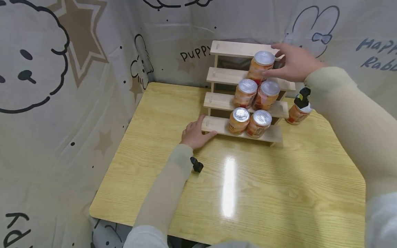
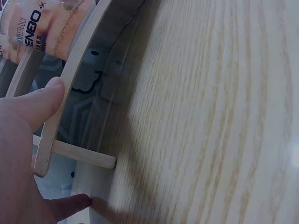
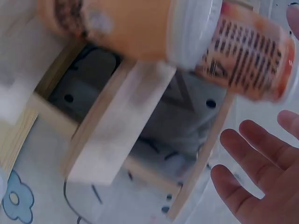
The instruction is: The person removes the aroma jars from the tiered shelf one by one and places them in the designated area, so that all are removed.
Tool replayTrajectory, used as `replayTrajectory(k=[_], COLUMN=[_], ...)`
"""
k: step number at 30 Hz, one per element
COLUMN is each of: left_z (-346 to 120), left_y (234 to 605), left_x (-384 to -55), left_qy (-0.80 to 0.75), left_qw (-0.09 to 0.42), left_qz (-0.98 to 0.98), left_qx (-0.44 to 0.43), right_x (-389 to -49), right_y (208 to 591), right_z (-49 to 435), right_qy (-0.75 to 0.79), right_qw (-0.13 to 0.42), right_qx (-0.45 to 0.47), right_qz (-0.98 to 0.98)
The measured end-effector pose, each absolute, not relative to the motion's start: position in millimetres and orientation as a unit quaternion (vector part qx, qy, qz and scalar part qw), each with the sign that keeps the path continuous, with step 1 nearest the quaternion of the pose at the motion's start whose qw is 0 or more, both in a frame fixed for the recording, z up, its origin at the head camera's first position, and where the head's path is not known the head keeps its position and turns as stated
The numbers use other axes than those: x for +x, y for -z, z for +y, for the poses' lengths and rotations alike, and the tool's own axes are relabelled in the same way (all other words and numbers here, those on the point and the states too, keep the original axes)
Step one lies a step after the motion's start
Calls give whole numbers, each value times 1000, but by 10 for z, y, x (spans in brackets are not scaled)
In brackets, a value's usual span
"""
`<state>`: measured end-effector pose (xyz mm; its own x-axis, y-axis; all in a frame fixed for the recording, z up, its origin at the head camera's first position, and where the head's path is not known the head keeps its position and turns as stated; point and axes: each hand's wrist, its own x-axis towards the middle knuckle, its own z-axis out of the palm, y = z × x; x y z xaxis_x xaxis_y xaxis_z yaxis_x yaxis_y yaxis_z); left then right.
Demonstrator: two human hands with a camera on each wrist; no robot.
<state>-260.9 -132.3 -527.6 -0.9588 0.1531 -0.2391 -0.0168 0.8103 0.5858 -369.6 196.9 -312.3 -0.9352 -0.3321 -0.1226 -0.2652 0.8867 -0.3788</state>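
A pale wooden stepped rack (image 1: 220,124) holds several orange-labelled cans with silver lids. Two cans stand on its bottom step, including the front-left can (image 1: 238,121). Two more are on the step above, and the highest can (image 1: 260,68) stands on the second step from the top. My left hand (image 1: 198,133) grips the left end of the bottom step, thumb against the front edge (image 2: 55,93). My right hand (image 1: 294,63) is beside the highest can with fingers spread; the right wrist view shows a gap between the fingers (image 3: 254,158) and the nearest can (image 3: 247,56).
Another can (image 1: 296,115) stands on the wooden table (image 1: 161,179) right of the rack, partly hidden by the black wrist camera (image 1: 302,98). Behind and to the left hangs a pale cloth (image 1: 173,31) with cartoon drawings. The table's left edge borders that cloth.
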Motion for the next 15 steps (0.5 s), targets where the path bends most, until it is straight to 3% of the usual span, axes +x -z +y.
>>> replayTrajectory(k=[15], left_z=[-1340], left_y=[5323], left_x=[-2671], left_qy=[-310], left_qw=[156], left_qz=[937], left_qx=[32], right_x=[-3802], right_y=[3167], right_z=[1653], right_qy=[176], right_qw=[87], right_qx=[-149], right_qz=[969])
